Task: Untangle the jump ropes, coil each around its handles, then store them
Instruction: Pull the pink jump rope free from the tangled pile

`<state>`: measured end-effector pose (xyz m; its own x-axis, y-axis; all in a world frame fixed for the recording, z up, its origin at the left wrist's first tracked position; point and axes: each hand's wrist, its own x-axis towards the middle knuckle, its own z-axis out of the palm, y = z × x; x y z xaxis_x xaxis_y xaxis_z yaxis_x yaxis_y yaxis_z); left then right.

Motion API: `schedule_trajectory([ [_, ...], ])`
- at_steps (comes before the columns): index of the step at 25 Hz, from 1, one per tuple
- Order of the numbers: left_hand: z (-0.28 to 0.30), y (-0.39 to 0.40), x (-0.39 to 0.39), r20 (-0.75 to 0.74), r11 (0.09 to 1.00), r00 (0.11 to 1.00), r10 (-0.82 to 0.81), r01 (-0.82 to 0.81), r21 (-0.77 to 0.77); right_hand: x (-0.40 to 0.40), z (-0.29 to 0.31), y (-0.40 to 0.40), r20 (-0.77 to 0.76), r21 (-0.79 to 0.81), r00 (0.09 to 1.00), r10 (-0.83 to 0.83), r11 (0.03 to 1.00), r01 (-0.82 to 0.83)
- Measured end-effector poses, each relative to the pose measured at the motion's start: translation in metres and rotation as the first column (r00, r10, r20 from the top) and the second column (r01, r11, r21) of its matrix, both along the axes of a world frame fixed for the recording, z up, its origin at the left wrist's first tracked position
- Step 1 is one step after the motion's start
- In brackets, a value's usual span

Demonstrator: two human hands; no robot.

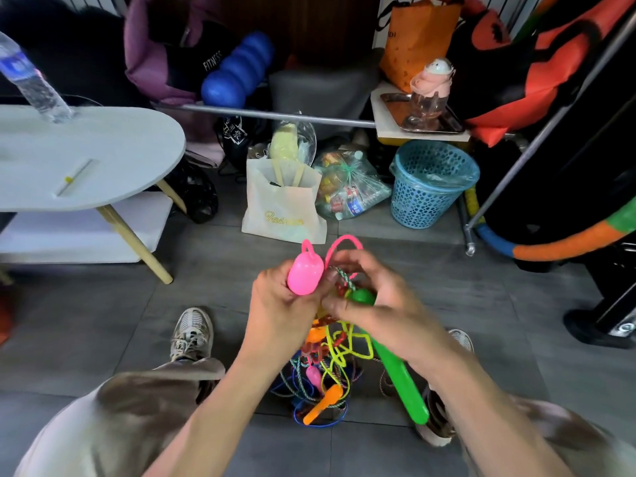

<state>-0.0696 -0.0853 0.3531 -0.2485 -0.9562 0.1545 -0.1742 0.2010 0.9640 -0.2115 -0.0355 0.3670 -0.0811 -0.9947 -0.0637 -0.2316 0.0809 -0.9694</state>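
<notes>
A tangle of jump ropes [332, 352] hangs between my knees: yellow, blue, braided and red cords knotted together. My left hand [278, 304] grips a pink handle [305, 273] upright, with its pink cord [340, 242] looping up over the top. Right beside it, my right hand [375, 304] has its fingers curled round a green handle [363, 297] and the cords near the knot. A long green handle [402, 380] slants down under my right wrist. An orange handle [323, 404] and a small pink handle [314, 375] dangle low in the tangle.
A pale oval table [103, 156] with a water bottle [31, 80] stands at the left. Ahead on the floor are a white paper bag [285, 204], a clear plastic bag of items [347, 187] and a blue mesh basket [430, 187]. My shoes and knees flank the tangle.
</notes>
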Motion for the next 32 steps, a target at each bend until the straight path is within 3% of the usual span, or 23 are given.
schedule_trajectory([
  [2,0.002,0.0,0.0,-0.072,0.999,0.997,0.02,-0.017,0.051,-0.005,0.006,0.002,-0.178,0.003,0.984,-0.009,1.0,0.01],
  [6,-0.001,-0.004,0.002,-0.176,0.974,0.96,0.217,-0.201,0.103,-0.023,0.024,0.005,-0.122,0.059,0.992,-0.045,0.997,0.052],
  [8,0.003,-0.008,0.003,-0.229,0.954,0.932,0.28,-0.245,0.172,-0.028,0.024,0.006,-0.175,0.044,0.972,-0.156,0.985,0.166],
  [10,0.017,-0.009,0.004,-0.383,0.945,0.883,0.272,-0.169,0.28,-0.038,0.02,0.006,-0.384,0.019,0.865,-0.322,0.934,0.356],
  [12,0.028,-0.011,0.006,-0.528,0.931,0.809,0.259,-0.064,0.359,-0.05,0.018,0.008,-0.685,-0.038,0.635,-0.357,0.888,0.459],
  [13,0.032,-0.012,0.008,-0.571,0.92,0.778,0.26,-0.021,0.391,-0.054,0.016,0.008,-0.762,-0.058,0.56,-0.325,0.896,0.441],
  [14,0.036,-0.013,0.01,-0.612,0.906,0.749,0.256,0.035,0.421,-0.055,0.013,0.008,-0.772,-0.035,0.579,-0.264,0.926,0.375],
  [15,0.038,-0.013,0.011,-0.651,0.884,0.717,0.249,0.107,0.456,-0.051,0.012,0.007,-0.693,0.035,0.702,-0.163,0.966,0.258],
  [16,0.04,-0.011,0.011,-0.678,0.856,0.694,0.243,0.175,0.486,-0.041,0.01,0.007,-0.524,0.115,0.852,-0.022,0.989,0.096],
  [17,0.044,-0.007,0.011,-0.69,0.831,0.686,0.231,0.23,0.507,-0.027,0.01,0.007,-0.329,0.172,0.933,0.144,0.981,-0.091],
  [18,0.046,-0.002,0.01,-0.695,0.81,0.687,0.211,0.274,0.518,-0.01,0.009,0.007,-0.222,0.18,0.936,0.273,0.955,-0.236],
  [20,0.049,0.004,0.01,-0.711,0.788,0.68,0.178,0.334,0.517,0.014,-0.001,0.008,-0.181,0.149,0.901,0.395,0.916,-0.372],
  [23,0.052,0.0,0.017,-0.758,0.804,0.631,0.166,0.358,0.474,0.031,-0.018,0.007,-0.285,0.16,0.872,0.398,0.917,-0.366],
  [25,0.05,-0.009,0.023,-0.783,0.829,0.602,0.16,0.349,0.437,0.027,-0.025,0.003,-0.588,0.059,0.768,0.253,0.961,-0.272],
  [27,0.041,-0.018,0.027,-0.756,0.853,0.644,0.119,0.323,0.409,0.017,-0.018,-0.002,-0.711,-0.129,0.703,0.015,0.98,-0.152],
  [28,0.037,-0.02,0.027,-0.725,0.862,0.685,0.076,0.321,0.393,0.01,-0.012,-0.003,-0.662,-0.185,0.748,-0.053,0.978,-0.095],
  [30,0.031,-0.017,0.025,-0.612,0.866,0.788,-0.074,0.355,0.353,-0.002,0.001,-0.004,-0.409,-0.167,0.908,-0.085,0.986,0.017],
  [32,0.024,-0.008,0.02,-0.391,0.872,0.895,-0.215,0.357,0.336,-0.004,0.011,-0.004,-0.335,-0.177,0.938,-0.093,0.984,0.034],
])
